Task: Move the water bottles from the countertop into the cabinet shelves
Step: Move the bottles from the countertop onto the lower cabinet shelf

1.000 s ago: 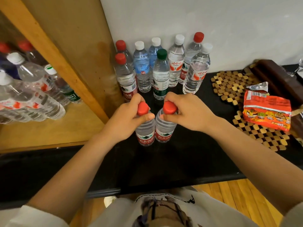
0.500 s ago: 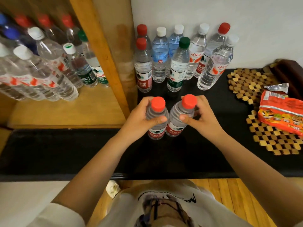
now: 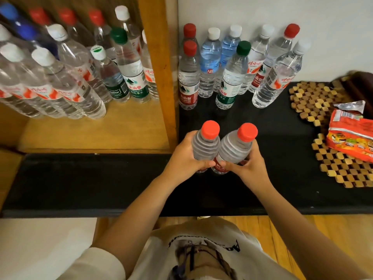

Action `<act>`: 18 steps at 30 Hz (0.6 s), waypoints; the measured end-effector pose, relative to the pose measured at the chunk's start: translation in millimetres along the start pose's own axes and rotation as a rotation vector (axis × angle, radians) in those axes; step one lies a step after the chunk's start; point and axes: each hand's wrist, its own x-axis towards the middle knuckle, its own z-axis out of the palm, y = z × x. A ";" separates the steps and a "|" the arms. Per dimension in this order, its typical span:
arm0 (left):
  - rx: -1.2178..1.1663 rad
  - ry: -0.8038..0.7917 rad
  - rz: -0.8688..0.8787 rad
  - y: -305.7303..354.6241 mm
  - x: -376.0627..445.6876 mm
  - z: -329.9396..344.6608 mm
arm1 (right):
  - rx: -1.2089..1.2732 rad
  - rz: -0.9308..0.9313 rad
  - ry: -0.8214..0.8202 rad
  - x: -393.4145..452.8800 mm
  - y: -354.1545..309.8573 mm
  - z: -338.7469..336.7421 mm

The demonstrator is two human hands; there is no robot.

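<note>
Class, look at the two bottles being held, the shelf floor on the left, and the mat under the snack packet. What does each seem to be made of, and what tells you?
Held bottles: clear, ribbed thin plastic, probably; red plastic-looking caps.
Shelf floor: wood or wood veneer, with yellowish grain and a slight sheen.
Mat: small light and dark tiles, likely wood or bamboo; their joining is unclear.

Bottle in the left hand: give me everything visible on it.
The left-hand bottle is a small clear plastic water bottle with a red screw cap, a ribbed shoulder and a red label low on the body, mostly hidden. It looks full and sealed. It is roughly upright, cap tipped toward the camera, above the black countertop just right of the cabinet's wooden side panel. The left hand wraps its body from the left, and its right side presses against the right-hand bottle. Whether its base rests on the countertop cannot be told.
</note>
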 end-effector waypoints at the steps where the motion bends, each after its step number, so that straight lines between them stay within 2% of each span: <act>1: 0.006 -0.011 0.002 -2.2 -3.5 -5.7 | -0.005 -0.001 -0.008 -2.9 -2.0 4.2; 11: -0.037 -0.050 -0.006 -22.6 -45.3 -98.3 | -0.011 0.021 -0.171 -7.0 -38.9 82.7; 18: -0.079 0.093 -0.017 -37.2 -47.3 -171.6 | 0.040 -0.031 -0.222 8.9 -70.9 153.7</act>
